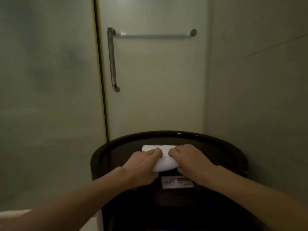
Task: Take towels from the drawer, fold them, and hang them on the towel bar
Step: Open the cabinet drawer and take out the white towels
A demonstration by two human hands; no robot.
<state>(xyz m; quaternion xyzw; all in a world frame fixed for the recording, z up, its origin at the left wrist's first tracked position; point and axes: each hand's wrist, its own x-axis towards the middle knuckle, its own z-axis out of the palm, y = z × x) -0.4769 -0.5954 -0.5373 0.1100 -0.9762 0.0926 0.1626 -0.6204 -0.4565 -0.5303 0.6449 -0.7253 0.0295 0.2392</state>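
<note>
A small white towel, folded into a narrow strip, lies on the dark round table top. My left hand grips its left side, fingers on top and thumb under the near edge. My right hand holds its right side the same way. The horizontal towel bar is fixed high on the frosted glass door, bare, straight above the table. No drawer is in view.
A vertical chrome door handle runs down the door's left edge. A white WiFi card lies on the table near me. Frosted glass panel stands at left, a plain wall at right.
</note>
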